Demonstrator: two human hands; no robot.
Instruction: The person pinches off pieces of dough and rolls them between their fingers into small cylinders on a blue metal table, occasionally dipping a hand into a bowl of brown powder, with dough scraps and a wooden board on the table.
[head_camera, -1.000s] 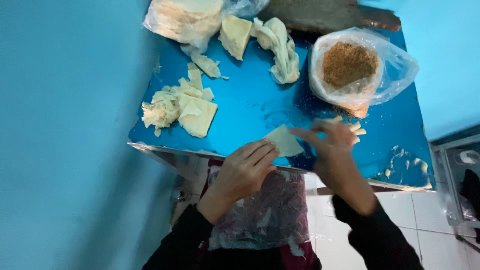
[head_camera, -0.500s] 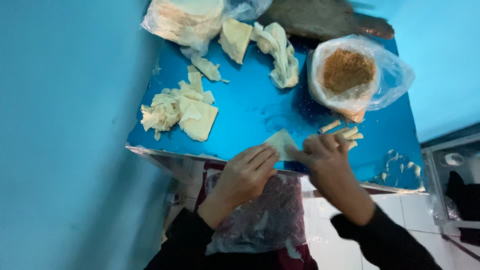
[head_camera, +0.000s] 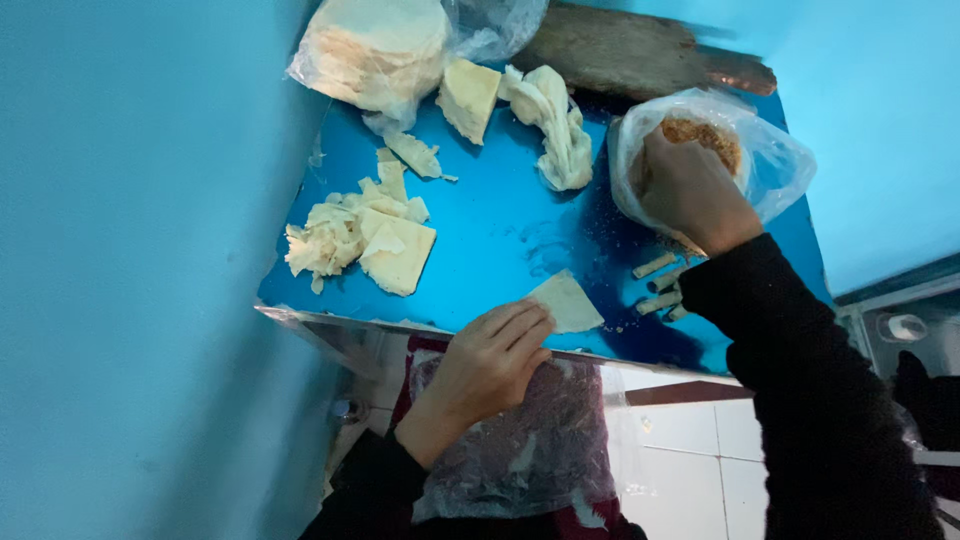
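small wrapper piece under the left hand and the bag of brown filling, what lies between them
In the head view, bare blue table lies between the wrapper piece and filling bag, with rolled pieces near the bag.

Dim, blue-cast, glossy glare, slightly soft.

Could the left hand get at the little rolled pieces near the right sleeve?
Probably yes: the left hand rests on the flat wrapper, and bare blue table separates it from the rolled pieces; only the right sleeve crowds them.

View: head camera, steeply down, close above left hand (head_camera: 490, 365) and right hand (head_camera: 690, 190)
Shared: single view
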